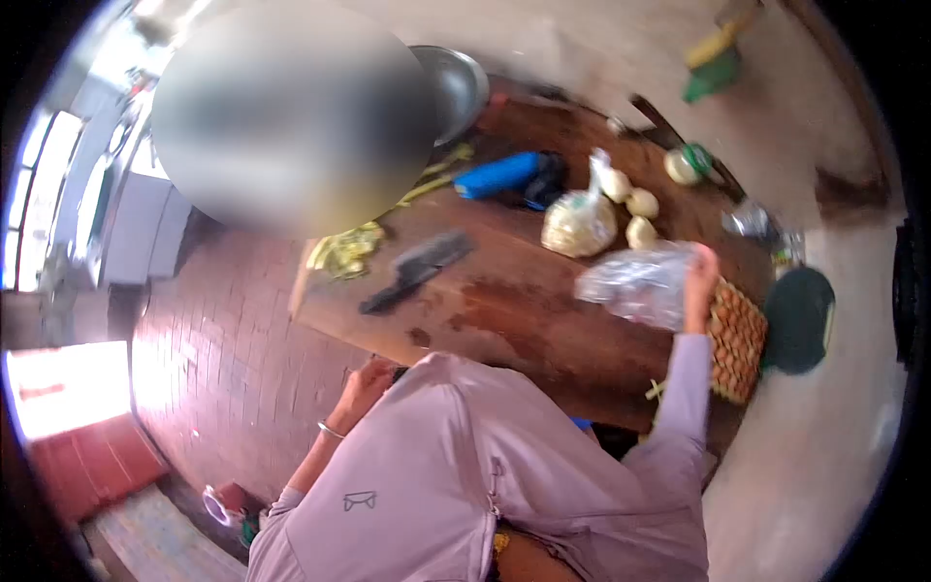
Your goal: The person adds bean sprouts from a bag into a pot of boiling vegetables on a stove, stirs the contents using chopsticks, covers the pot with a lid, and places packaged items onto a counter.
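Observation:
My right hand [700,283] is closed on a clear plastic bag [638,281] at the right side of the wooden table [543,330]. The bag lies crumpled, and its contents are hard to make out. Right beside that hand stands a woven basket [737,339]. My left hand [367,384], with a bracelet at the wrist, is low at the table's near edge, against my jacket. Its fingers look curled near a small dark thing that I cannot identify. A cleaver [427,264] with a dark handle lies flat on the table, ahead of my left hand.
A knotted bag of pale food [579,223] sits beside several round whitish pieces [641,203]. Further left are a blue roll [497,176] and yellow-green leaves [349,250]. A metal basin [454,92] stands at the back, partly behind a blurred patch. A jar [688,164] is at the far right.

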{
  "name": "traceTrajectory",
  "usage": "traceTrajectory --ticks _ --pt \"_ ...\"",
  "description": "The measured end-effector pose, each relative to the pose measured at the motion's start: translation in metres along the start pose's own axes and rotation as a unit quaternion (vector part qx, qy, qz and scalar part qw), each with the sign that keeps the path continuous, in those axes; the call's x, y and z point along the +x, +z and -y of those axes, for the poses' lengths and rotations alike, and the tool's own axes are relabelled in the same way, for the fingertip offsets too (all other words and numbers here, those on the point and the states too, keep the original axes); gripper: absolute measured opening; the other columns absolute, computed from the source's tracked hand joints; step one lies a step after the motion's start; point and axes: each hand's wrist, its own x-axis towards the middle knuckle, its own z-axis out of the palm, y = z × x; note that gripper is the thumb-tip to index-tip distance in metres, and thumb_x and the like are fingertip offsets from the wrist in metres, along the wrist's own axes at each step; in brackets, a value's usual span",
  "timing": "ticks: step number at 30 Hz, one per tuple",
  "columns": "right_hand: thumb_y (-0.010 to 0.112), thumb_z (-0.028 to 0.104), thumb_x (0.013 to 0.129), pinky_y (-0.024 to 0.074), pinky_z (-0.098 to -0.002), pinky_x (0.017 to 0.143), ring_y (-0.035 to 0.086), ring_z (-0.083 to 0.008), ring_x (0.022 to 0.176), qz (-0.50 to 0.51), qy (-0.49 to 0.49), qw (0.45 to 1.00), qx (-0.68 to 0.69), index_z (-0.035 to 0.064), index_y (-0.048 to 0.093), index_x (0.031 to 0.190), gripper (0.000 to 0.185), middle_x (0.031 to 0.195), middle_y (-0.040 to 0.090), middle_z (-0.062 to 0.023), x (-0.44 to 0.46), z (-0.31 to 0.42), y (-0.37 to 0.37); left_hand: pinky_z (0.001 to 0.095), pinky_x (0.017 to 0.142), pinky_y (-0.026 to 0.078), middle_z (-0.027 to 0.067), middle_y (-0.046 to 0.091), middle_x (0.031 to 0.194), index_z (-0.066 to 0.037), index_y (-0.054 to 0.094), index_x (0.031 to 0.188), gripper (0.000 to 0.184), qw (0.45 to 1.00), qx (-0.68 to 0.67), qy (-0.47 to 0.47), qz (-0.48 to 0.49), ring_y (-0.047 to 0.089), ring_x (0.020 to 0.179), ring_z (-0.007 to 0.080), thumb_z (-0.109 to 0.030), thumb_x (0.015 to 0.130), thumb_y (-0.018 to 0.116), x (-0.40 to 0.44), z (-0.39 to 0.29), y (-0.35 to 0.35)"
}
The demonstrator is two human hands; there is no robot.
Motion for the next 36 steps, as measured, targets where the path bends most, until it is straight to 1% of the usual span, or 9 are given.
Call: traceTrajectory --ticks 3,7,9,11,14,17,22,30,36 --pt "0.048 0.001 0.077 0.0398 -0.0353 0.087 0.053 -0.0268 0.099 0.013 -0.029 0.997 -0.069 0.0051 0.054 0.108 0.032 0.106 0.057 -0.014 0.041 -0.026 -0.023 0.0259 0.065 0.046 0.0082 0.061 0.08 0.002 0.055 0.097 0.023 1.0 0.008 0.013 -0.025 0.056 0.073 0.0121 -0.012 0.079 0.054 -0.022 0.021 -0.049" --pt "0.051 0.004 0.076 0.0331 -0.0386 0.094 0.043 -0.0298 0.112 -0.086 -0.066 0.966 -0.236 0.0072 0.038 0.125 0.051 0.124 0.043 -0.0175 -0.014 0.075 -0.006 0.0284 0.066 0.046 0.0092 0.061 0.079 -0.001 0.056 0.097 0.024 0.998 0.011 0.027 -0.057 0.058 0.073 0.0159 -0.014 0.077 0.053 -0.047 0.088 -0.128" --pt "0.05 0.005 0.077 0.0308 -0.0373 0.097 0.04 -0.0296 0.115 -0.059 -0.126 0.984 -0.114 0.0038 0.038 0.125 0.05 0.127 0.039 -0.0184 -0.064 0.144 0.03 0.0299 0.066 0.047 0.0115 0.061 0.079 -0.001 0.055 0.097 0.025 0.998 -0.009 0.032 -0.058 0.06 0.073 0.0192 -0.015 0.076 0.053 -0.064 0.099 -0.178" --pt "0.05 0.006 0.079 0.0302 -0.0361 0.097 0.042 -0.0297 0.114 0.074 -0.094 0.992 -0.044 0.001 0.039 0.124 0.046 0.125 0.043 -0.0174 -0.125 0.237 0.079 0.031 0.067 0.047 0.0143 0.061 0.08 -0.001 0.055 0.097 0.026 0.991 0.097 -0.027 -0.093 0.061 0.075 0.0221 -0.017 0.076 0.054 -0.083 0.137 -0.218" --pt "0.05 0.007 0.08 0.0393 -0.0325 0.088 0.051 -0.0206 0.101 0.297 -0.076 0.945 0.117 0.0016 0.052 0.109 0.03 0.107 0.055 -0.0122 -0.239 0.354 0.174 0.0321 0.068 0.047 0.0164 0.061 0.082 0.0 0.054 0.096 0.028 0.99 0.053 -0.011 -0.131 0.061 0.078 0.0244 -0.018 0.075 0.055 -0.105 0.16 -0.277" --pt "0.054 0.005 0.077 0.0435 -0.0294 0.082 0.054 -0.0178 0.095 0.523 -0.065 0.834 0.164 0.0025 0.054 0.106 0.029 0.103 0.057 -0.0098 -0.339 0.479 0.233 0.0317 0.068 0.047 0.0151 0.061 0.082 0.001 0.054 0.097 0.029 0.986 0.027 -0.011 -0.162 0.061 0.075 0.0236 -0.019 0.076 0.056 -0.112 0.201 -0.316" --pt "0.055 0.01 0.079 0.0456 -0.0273 0.078 0.057 -0.017 0.087 0.686 -0.179 0.664 0.239 0.0011 0.052 0.11 0.032 0.098 0.058 -0.0098 -0.416 0.574 0.322 0.0281 0.069 0.046 0.0106 0.059 0.087 0.003 0.052 0.1 0.029 0.981 -0.092 -0.037 -0.164 0.057 0.078 0.017 -0.015 0.078 0.055 -0.097 0.222 -0.392" --pt "0.054 0.016 0.077 0.0455 -0.0337 0.071 0.057 -0.0274 0.082 0.599 -0.242 0.732 0.217 0.0014 0.054 0.103 0.03 0.089 0.058 -0.0142 -0.399 0.7 0.488 0.0285 0.071 0.045 0.0124 0.06 0.088 0.003 0.052 0.103 0.03 0.977 -0.052 -0.049 -0.199 0.058 0.08 0.0193 -0.015 0.079 0.055 -0.043 0.255 -0.566" --pt "0.052 0.016 0.078 0.0446 -0.0349 0.075 0.056 -0.0283 0.086 0.64 -0.306 0.675 0.203 0.0014 0.052 0.106 0.032 0.092 0.056 -0.0141 -0.382 0.827 0.56 0.0238 0.059 0.043 0.0048 0.056 0.072 0.003 0.055 0.091 0.02 0.946 -0.119 -0.084 -0.291 0.049 0.067 0.0095 -0.013 0.078 0.056 -0.013 0.242 -0.682"
